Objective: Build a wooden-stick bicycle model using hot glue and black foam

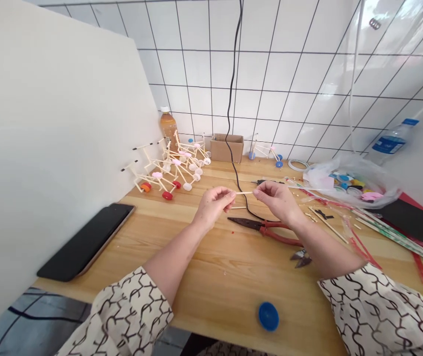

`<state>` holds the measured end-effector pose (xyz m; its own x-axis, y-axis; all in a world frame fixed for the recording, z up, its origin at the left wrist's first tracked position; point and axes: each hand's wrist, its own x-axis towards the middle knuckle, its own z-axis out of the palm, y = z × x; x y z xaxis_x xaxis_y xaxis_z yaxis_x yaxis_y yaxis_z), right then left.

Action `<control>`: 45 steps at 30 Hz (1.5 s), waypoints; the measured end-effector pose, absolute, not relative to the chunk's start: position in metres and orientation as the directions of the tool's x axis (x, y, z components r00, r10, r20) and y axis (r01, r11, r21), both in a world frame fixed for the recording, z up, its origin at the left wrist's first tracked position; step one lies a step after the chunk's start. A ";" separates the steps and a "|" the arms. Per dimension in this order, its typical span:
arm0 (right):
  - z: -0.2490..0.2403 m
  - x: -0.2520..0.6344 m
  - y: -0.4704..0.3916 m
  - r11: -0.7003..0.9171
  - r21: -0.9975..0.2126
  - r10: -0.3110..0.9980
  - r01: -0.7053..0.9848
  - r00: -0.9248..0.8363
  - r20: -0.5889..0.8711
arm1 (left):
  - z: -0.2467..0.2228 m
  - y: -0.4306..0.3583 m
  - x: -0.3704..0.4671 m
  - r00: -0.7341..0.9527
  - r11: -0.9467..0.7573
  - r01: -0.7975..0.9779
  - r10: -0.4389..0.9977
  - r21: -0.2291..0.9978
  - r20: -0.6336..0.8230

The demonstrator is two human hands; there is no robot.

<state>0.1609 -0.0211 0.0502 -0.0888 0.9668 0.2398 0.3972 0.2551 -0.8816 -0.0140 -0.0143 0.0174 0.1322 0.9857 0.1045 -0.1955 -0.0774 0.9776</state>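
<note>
Pale stick [244,193] spans left hand [215,201], right hand [277,200]; each pinches an end, likely for steadiness (wood, perhaps; too small).

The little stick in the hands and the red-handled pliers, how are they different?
The stick is thin and pale, while the pliers are bulkier, with a dark metal nose and reddish handles. The stick is one straight piece; the pliers have two handles. The stick is held up between the left hand and right hand, but the pliers lie on the table. Both are near the picture's middle.
</note>
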 end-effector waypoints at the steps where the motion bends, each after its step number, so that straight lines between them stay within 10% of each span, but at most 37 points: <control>1: 0.050 0.161 -0.021 0.238 -0.894 0.971 0.380 -0.075 0.227 | 0.016 -0.014 -0.014 0.140 -0.073 -0.209 0.985 0.975 0.104; 13: 0.044 0.178 -0.034 0.046 -0.983 0.999 0.180 0.013 0.049 | 0.012 -0.016 -0.011 0.205 -0.016 -0.199 0.977 0.980 0.058; 45: 0.010 0.179 -0.041 0.263 -0.819 0.959 0.510 -0.041 0.282 | 0.004 -0.021 -0.004 0.239 0.006 -0.043 0.971 0.999 0.005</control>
<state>0.1787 -0.0411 0.0099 -0.0409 0.9586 0.2818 0.5095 0.2626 -0.8194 -0.0043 -0.0207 0.0040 0.2387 0.9711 0.0047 -0.0426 0.0056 0.9991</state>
